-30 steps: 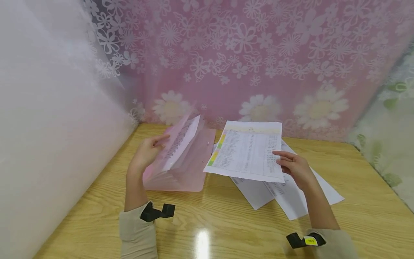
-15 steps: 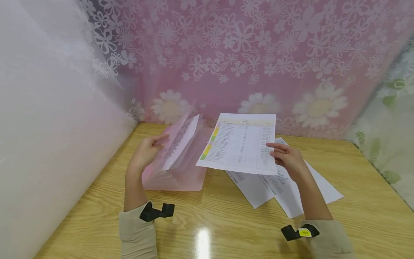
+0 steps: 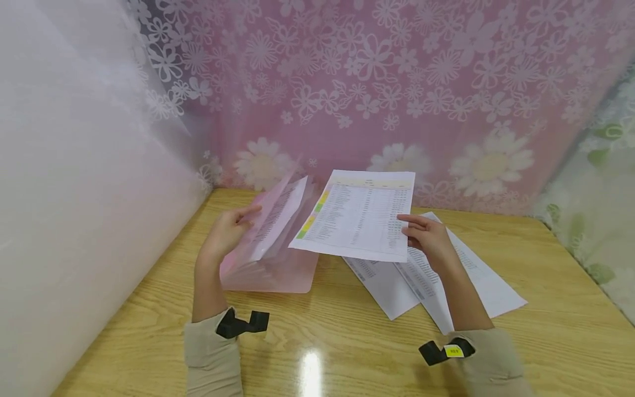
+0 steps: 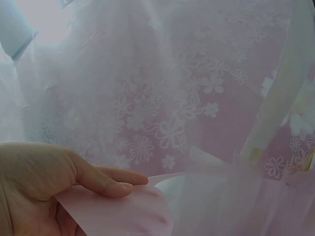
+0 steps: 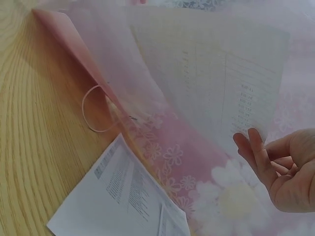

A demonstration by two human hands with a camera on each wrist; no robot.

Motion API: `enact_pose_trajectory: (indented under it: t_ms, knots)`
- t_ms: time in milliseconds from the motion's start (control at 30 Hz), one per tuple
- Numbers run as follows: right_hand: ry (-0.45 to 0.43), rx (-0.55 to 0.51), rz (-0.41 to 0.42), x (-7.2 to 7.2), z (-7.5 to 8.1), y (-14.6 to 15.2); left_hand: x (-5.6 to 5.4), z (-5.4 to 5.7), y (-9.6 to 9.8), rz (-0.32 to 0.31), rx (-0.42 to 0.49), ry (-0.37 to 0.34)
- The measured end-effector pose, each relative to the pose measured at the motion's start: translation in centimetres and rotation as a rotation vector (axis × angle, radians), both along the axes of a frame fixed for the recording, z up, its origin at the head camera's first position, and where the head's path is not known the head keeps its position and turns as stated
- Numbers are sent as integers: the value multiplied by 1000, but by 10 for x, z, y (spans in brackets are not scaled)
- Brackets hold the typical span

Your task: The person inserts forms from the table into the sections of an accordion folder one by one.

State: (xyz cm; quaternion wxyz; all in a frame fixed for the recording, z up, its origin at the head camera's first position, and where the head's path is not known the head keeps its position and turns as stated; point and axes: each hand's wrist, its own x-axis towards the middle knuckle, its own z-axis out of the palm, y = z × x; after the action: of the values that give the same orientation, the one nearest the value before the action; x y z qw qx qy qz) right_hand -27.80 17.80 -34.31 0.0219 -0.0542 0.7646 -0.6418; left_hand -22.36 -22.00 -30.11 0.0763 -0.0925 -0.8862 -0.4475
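My left hand pinches the raised pink cover of an expanding file folder between thumb and fingers. In the left wrist view the thumb lies over the cover's edge. A printed sheet leans inside the fanned pockets. My right hand pinches the right edge of a printed paper sheet with yellow and green marks down its left side. This sheet is held above the table, its left edge overlapping the folder's right part in the head view. The right wrist view shows the fingers at the sheet's edge.
Several loose printed sheets lie fanned on the wooden table under the right forearm. A thin elastic loop sticks out from the folder. A pink flowered curtain hangs behind, and a white wall-like sheet stands at left.
My right hand has carried the marked sheet left and slightly up, toward the folder, uncovering more of the loose sheets. The left hand and the folder stay nearly where they were.
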Motion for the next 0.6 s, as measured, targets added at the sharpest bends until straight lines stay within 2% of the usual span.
enact_pose_trajectory:
  t_ms: [367, 600]
  knots:
    - [-5, 14, -19, -3, -3, -23, 1, 1, 1, 10, 18, -13]
    - [-13, 7, 20, -1, -1, -36, 1, 1, 1, 21, -1, -16]
